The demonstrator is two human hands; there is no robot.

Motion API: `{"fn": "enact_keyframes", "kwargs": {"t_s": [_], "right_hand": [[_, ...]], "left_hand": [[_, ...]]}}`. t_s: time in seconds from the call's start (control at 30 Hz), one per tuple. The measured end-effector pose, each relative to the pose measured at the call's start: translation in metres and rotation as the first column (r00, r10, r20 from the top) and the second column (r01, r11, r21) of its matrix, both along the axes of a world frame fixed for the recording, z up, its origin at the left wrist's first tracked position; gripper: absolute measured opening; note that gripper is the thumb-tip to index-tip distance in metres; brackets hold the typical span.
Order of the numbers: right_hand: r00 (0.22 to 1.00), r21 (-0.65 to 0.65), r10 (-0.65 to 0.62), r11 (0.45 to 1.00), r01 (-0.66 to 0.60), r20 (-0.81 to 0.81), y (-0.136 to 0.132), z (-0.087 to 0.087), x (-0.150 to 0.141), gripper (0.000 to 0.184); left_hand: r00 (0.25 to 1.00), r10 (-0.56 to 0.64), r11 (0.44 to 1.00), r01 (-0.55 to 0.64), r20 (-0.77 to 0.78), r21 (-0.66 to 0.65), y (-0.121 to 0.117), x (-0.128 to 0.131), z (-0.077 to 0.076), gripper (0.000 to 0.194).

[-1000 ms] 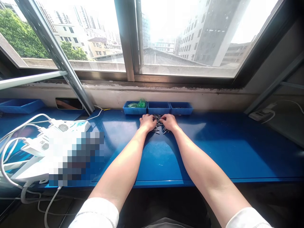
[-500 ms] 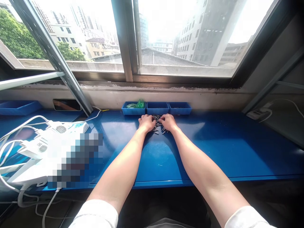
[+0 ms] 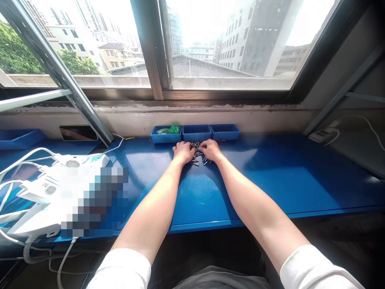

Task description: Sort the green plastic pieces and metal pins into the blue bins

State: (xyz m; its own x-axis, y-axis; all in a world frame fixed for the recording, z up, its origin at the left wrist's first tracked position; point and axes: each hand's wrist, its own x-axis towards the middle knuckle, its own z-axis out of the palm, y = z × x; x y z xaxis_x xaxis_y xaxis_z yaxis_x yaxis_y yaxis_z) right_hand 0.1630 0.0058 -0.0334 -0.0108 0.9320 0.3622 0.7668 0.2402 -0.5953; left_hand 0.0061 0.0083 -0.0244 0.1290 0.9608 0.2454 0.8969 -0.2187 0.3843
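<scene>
A loose pile of slim metal pieces (image 3: 197, 150), like rivets or screws but too small to name surely, lies on the blue tabletop. My left hand (image 3: 183, 152) touches the pile's left side, its fingers bent down among the pieces. From the right, my right hand (image 3: 210, 150) reaches into the same pile with thumb and fingers pinched together. What either hand's fingertips hold is too small to make out. Just behind are three blue bins: the left bin (image 3: 167, 138) holds green plastic, the middle bin (image 3: 197, 135) is partly hidden, and the right bin (image 3: 225, 135) has small dark pieces inside.
White power strips (image 3: 45, 186) with plugs and cables crowd the left side, beside a blurred-out patch. A phone (image 3: 78, 133) leans against the wall near another blue tray (image 3: 22, 138). A metal shelf post (image 3: 87, 108) stands behind. At the right back sits a white adapter (image 3: 324, 135).
The view has shifted slightly, so everything sits a little further left and higher. Both hands stay at the pile, with only small finger movement.
</scene>
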Motion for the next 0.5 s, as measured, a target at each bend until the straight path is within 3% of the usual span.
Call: {"fn": "enact_keyframes", "kwargs": {"t_s": [0.2,0.5], "right_hand": [[0.999,0.02,0.019,1.0,-0.019,-0.028,0.001,0.0,0.001,0.014],[0.988,0.062,0.015,0.998,-0.006,-0.153,0.0,0.004,0.001,0.019]], "left_hand": [[0.994,-0.043,0.994,0.033,0.104,0.101,-0.005,0.0,0.007,0.03],[0.965,-0.203,0.963,0.167,0.165,0.21,-0.015,0.002,0.014,0.022]]}}
